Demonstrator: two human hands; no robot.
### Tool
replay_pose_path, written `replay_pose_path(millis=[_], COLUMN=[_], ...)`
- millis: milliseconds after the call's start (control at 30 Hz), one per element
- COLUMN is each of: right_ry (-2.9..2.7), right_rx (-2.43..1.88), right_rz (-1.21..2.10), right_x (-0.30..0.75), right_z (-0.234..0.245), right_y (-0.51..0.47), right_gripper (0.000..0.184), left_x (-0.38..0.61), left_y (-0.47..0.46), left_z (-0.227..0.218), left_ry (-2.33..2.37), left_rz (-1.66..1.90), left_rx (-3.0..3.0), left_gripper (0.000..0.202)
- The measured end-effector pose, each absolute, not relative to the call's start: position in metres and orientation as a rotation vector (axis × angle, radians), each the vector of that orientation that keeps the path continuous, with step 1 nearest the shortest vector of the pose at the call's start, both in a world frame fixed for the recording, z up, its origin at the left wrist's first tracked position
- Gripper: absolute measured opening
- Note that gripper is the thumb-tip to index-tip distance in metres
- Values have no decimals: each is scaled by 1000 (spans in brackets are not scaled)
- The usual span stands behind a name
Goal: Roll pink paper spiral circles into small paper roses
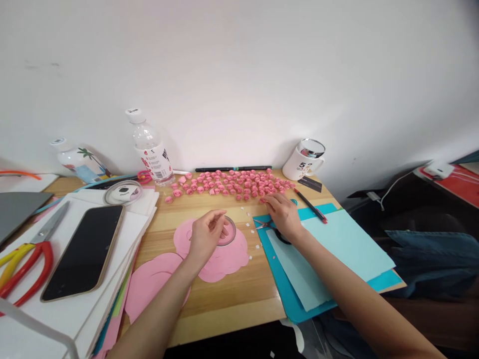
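Observation:
My left hand (207, 235) is curled over a clear round disc (229, 234) that lies on pink paper cut-outs (224, 259) in the middle of the wooden desk (239, 299); its fingers are bent and touch the disc's rim. My right hand (283, 214) lies flat, fingers stretched toward the nearest of several small pink paper roses (239, 183) spread along the back of the desk. Under its wrist sits a small pair of scissors (267, 225) on blue paper sheets (337, 244).
A stack of white paper at left carries a phone (84, 249), a clear lid (122, 192) and red-handled scissors (28, 259). Two plastic bottles (149, 147), a black pen (234, 169), a white mug (304, 159) and a red pen (310, 205) stand along the back.

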State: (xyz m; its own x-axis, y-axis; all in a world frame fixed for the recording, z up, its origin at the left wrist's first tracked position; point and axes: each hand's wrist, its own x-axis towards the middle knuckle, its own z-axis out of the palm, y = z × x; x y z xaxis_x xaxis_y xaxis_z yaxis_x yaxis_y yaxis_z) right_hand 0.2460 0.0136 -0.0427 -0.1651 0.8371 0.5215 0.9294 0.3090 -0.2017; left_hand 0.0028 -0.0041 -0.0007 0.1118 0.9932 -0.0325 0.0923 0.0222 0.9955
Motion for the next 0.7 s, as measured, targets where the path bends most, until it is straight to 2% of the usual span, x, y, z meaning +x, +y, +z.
replay_pose_path(millis=[700], right_ry=[-2167], right_rx=[-1631], right_rz=[-257], right_x=[246], right_z=[-46], right_y=[12], right_gripper=[27], left_x=[3], left_y=[-4], left_z=[0], left_ry=[1211], left_rz=[1054], left_rx=[1311], left_gripper=[21])
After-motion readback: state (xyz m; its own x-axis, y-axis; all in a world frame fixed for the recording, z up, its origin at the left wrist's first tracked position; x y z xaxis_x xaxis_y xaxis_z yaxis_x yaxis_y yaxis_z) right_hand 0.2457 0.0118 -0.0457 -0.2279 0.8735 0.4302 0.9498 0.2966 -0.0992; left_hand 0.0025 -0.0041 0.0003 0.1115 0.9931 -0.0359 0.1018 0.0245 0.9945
